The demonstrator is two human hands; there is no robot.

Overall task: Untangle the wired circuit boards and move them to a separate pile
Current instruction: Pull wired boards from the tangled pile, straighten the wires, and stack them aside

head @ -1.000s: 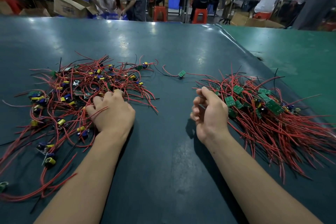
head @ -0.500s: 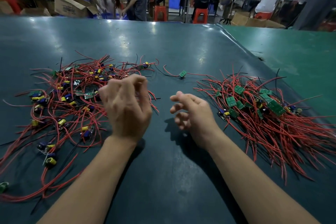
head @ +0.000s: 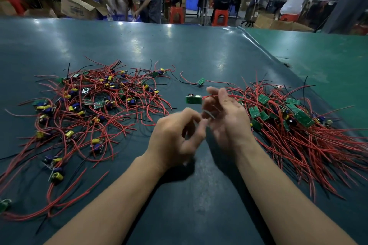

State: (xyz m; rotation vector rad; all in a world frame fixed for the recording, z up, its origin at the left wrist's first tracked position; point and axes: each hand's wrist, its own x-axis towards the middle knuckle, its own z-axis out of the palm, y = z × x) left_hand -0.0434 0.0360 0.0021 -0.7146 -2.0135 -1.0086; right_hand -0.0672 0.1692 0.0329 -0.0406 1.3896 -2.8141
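Circuit board [head: 193, 99] hangs in the air between the two piles, light and rigid on limp red leads — best held by its edges, not tugged by the wire. Right hand [head: 225, 117] pinches its lead; left hand [head: 175, 139] is loosely curled, apparently holding nothing.

A dark teal table [head: 179, 49] carries red-wired piles, yellow-and-blue parts in the tangled pile [head: 89, 109] left, green boards in the sorted pile [head: 298, 125] right, beside a brighter green table [head: 328, 61].
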